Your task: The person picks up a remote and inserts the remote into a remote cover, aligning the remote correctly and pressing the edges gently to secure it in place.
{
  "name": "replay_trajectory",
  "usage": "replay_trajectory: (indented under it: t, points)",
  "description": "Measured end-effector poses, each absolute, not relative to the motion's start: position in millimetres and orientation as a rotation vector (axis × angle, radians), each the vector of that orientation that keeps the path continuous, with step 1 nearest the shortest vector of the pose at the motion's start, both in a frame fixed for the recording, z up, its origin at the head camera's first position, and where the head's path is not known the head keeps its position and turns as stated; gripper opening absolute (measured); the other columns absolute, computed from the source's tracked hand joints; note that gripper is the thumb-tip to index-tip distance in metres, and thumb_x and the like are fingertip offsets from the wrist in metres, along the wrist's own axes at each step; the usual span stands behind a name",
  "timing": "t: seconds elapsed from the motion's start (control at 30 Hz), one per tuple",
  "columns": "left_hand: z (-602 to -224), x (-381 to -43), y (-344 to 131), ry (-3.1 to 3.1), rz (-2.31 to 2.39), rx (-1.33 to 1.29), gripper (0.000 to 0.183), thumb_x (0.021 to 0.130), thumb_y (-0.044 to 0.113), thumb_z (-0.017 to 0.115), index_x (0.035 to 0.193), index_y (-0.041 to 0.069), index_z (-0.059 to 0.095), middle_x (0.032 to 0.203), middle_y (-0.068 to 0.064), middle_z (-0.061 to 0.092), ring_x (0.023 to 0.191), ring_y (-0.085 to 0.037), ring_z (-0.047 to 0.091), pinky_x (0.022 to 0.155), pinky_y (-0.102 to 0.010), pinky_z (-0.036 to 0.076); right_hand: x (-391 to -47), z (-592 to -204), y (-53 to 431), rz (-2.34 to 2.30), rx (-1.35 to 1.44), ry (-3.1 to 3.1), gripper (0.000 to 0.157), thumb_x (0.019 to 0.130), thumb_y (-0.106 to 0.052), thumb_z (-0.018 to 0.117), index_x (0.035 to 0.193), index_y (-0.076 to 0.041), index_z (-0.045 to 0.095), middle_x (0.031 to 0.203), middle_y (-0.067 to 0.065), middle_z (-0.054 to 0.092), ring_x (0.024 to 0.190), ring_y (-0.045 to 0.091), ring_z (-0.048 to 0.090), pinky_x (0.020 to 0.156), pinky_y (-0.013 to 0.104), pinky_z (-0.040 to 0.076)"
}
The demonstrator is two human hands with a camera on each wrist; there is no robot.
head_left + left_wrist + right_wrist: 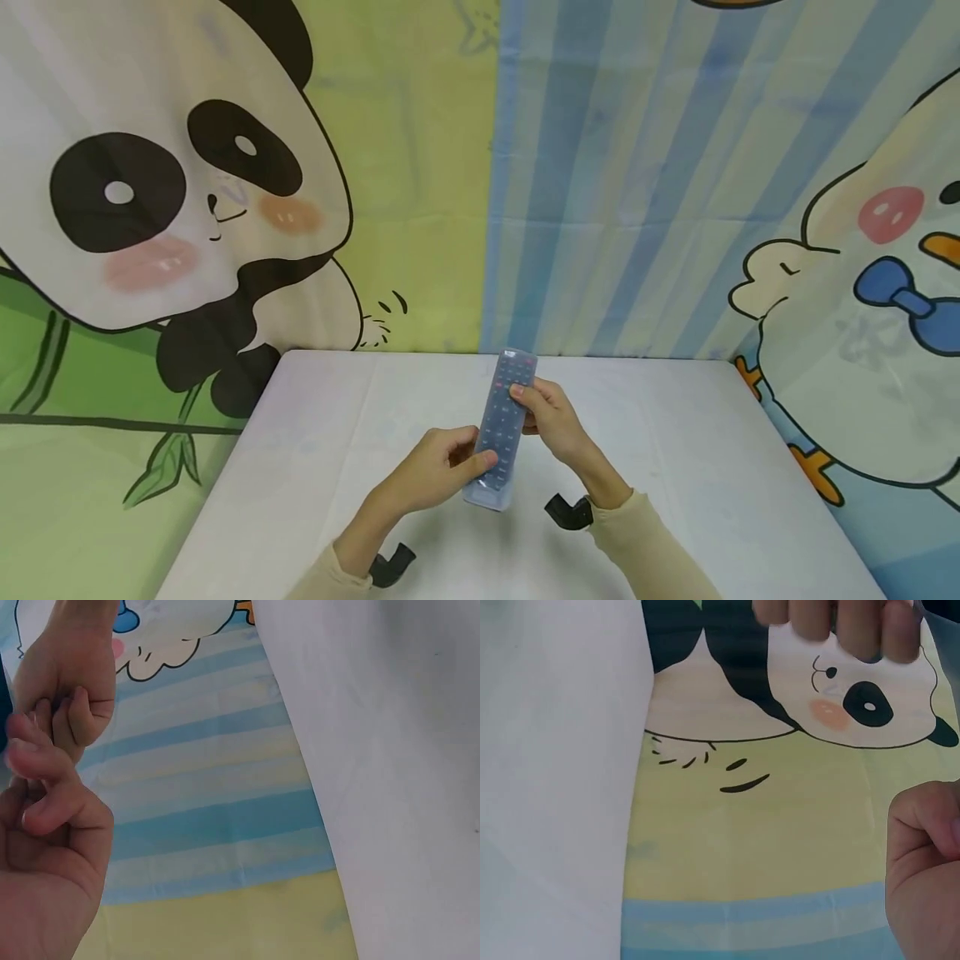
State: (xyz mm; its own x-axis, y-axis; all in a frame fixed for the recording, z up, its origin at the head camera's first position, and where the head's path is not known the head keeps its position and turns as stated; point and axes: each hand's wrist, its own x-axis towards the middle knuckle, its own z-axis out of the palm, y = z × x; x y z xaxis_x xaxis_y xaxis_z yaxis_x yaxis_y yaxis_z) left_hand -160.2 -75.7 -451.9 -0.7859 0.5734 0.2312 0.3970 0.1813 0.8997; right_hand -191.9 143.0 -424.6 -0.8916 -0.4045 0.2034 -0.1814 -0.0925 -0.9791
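I'm watching from my distant seat, and through the head view I'm seeing both hands working on one remote control (502, 427): it is standing out bluish over the middle of the white table (360, 417), its upper end leaning to the right. The left hand (431, 473) is pinching it low on its left side, thumb lying across the button face and fingers bending in behind. The right hand (555, 421) is pinching it higher up from the right, thumb pressing on the front near the edge, other fingers tucking behind. Neither hand is spreading open, I'm noting! Rows of small buttons are facing up at me, a few reddish ones showing in the upper part, and a pale, see-through end of a cover (487, 498) is sticking out at the bottom. I'm not able to tell whether that lower end is touching the table.

Over on the left wrist view I'm getting curled fingers from both hands, with only a dark blue sliver showing at the picture's edge; on the right wrist view I'm also catching fingers of both. Light sleeves (648, 542) are covering the forearms, and black mounts (570, 512) are jutting out by the wrists. Behind it all, a printed backdrop (570, 167) is hanging, a panda (202, 275) grinning on the left and a white bird (847, 375) wearing a blue bow on the right
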Motion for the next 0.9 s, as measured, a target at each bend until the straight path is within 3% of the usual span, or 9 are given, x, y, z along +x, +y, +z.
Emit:
replay_trajectory:
  t: [0.1, 0.27, 0.43, 0.67, 0.9]
  points:
    - [-451, -157, -73, 2.234, 1.658, 0.903, 0.025, 0.105, 0.031, 0.055, 0.108, 0.011, 0.071, 0.084, 0.006, 0.070, 0.070, -0.010, 0.063, 0.061, -0.028, 0.054, -194, -430, 143, -2.109, -0.702, 2.034, 0.040, 0.107, -0.023, 0.045, 0.111, 0.016, 0.055, 0.074, 0.003, 0.068, 0.062, 0.012, 0.067, 0.057, 0.027, 0.055]
    - [-449, -155, -70, 2.285, 1.681, 0.835, 0.031, 0.106, 0.033, 0.052, 0.113, 0.007, 0.068, 0.085, 0.005, 0.069, 0.071, -0.012, 0.064, 0.061, -0.030, 0.055, -196, -434, 138, -1.986, -0.793, 2.212, 0.038, 0.111, -0.022, 0.039, 0.118, 0.013, 0.053, 0.061, 0.002, 0.045, 0.049, 0.007, 0.038, 0.046, 0.022, 0.033]
    - [-447, -158, -71, 2.276, 1.737, 0.786, 0.033, 0.106, 0.034, 0.053, 0.113, 0.005, 0.067, 0.087, 0.004, 0.071, 0.073, -0.015, 0.067, 0.062, -0.033, 0.057, -192, -431, 134, -1.920, -0.785, 2.280, 0.039, 0.112, -0.024, 0.035, 0.121, 0.009, 0.052, 0.059, -0.002, 0.038, 0.048, 0.008, 0.030, 0.046, 0.023, 0.027]
    - [-450, -159, -64, 2.211, 1.769, 0.799, 0.032, 0.106, 0.031, 0.053, 0.115, 0.003, 0.067, 0.089, 0.002, 0.072, 0.076, -0.016, 0.070, 0.065, -0.033, 0.058, -190, -433, 138, -1.961, -0.739, 2.218, 0.047, 0.111, -0.033, 0.035, 0.118, 0.010, 0.052, 0.058, 0.000, 0.037, 0.047, 0.008, 0.030, 0.045, 0.022, 0.027]
    - [-450, -163, -66, 2.297, 1.652, 0.900, 0.028, 0.106, 0.034, 0.052, 0.106, 0.012, 0.070, 0.080, 0.005, 0.069, 0.067, -0.010, 0.062, 0.058, -0.028, 0.054, -190, -447, 144, -2.109, -0.742, 2.073, 0.055, 0.111, -0.036, 0.033, 0.102, 0.015, 0.051, 0.057, -0.004, 0.044, 0.049, 0.005, 0.043, 0.045, 0.021, 0.044]
